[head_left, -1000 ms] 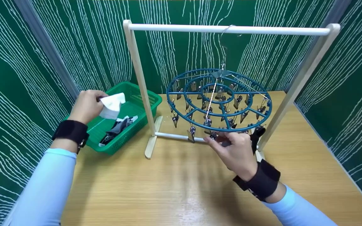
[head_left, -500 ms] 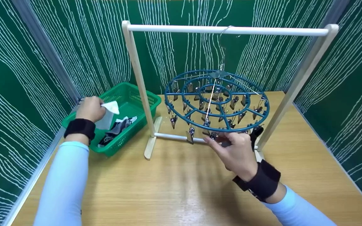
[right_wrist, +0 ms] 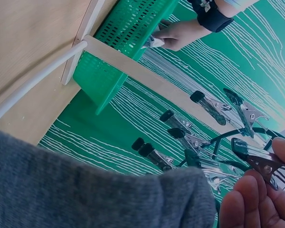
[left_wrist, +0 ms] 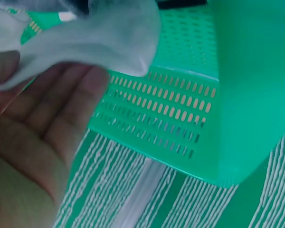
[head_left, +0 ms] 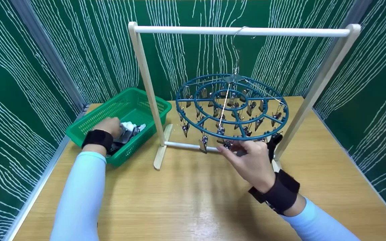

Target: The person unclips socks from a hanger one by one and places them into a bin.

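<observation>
My left hand (head_left: 109,126) is down inside the green basket (head_left: 159,104). In the left wrist view its thumb and fingers hold a pale white sock (left_wrist: 109,40), its rounded end sticking out past the fingertips. Grey and black garments (head_left: 133,132) lie beside that hand in the basket, partly hidden by it. My right hand (head_left: 251,159) is at the front rim of the round blue clip hanger (head_left: 199,126), where thumb and fingers pinch a metal clip (right_wrist: 261,156). A grey cloth (right_wrist: 95,185) fills the near part of the right wrist view.
A wooden stand with a white top rail (head_left: 193,30) holds the hanger by its hook. Several metal clips (head_left: 203,144) dangle below the rings. A black item (head_left: 274,144) hangs just right of my right hand. The wooden table (head_left: 179,201) lies beneath, with green patterned walls around.
My left hand has lowered and moved slightly right, bringing the white sock from above the basket down into it. My right hand stays at the clip on the hanger.
</observation>
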`<state>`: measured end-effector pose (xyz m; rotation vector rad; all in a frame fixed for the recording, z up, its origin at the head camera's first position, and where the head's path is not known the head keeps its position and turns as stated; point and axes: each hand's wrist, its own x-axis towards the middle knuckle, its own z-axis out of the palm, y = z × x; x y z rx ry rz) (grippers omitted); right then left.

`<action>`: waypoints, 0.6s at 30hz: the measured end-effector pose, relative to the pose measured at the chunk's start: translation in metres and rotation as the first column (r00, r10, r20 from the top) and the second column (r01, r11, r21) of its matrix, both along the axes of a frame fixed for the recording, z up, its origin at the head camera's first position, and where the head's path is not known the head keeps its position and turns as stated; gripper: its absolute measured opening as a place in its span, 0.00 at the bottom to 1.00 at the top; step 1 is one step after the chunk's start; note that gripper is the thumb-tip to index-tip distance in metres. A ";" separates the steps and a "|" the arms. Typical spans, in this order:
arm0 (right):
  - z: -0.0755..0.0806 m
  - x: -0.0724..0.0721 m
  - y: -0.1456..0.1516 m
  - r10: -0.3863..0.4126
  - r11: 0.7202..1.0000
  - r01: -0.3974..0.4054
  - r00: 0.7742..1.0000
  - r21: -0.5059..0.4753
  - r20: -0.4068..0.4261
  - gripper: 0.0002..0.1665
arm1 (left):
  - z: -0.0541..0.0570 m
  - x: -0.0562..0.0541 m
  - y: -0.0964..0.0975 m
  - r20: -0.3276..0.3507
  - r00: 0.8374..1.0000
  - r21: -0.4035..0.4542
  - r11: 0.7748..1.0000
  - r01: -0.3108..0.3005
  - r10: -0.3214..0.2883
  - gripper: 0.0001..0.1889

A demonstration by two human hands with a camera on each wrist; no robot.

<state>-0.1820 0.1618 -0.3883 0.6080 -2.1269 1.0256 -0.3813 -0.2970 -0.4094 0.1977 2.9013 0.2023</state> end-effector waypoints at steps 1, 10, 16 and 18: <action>0.000 0.000 0.000 0.006 1.000 -0.006 1.000 -0.003 -0.006 0.08 | -0.002 -0.001 0.001 0.033 0.999 -0.007 1.000 -0.003 0.004 0.14; 0.001 0.000 0.000 0.017 1.000 -0.017 1.000 -0.008 0.000 0.07 | 0.029 0.045 0.037 0.214 0.975 -0.029 0.998 -0.052 0.057 0.12; 0.001 -0.001 0.001 0.006 1.000 -0.006 1.000 0.002 0.014 0.11 | 0.027 0.039 0.034 0.233 0.969 -0.004 0.997 -0.082 0.081 0.12; 0.001 0.000 0.001 0.004 1.000 -0.004 1.000 0.004 0.015 0.11 | 0.027 0.036 0.031 0.224 0.972 0.014 0.997 -0.078 0.073 0.12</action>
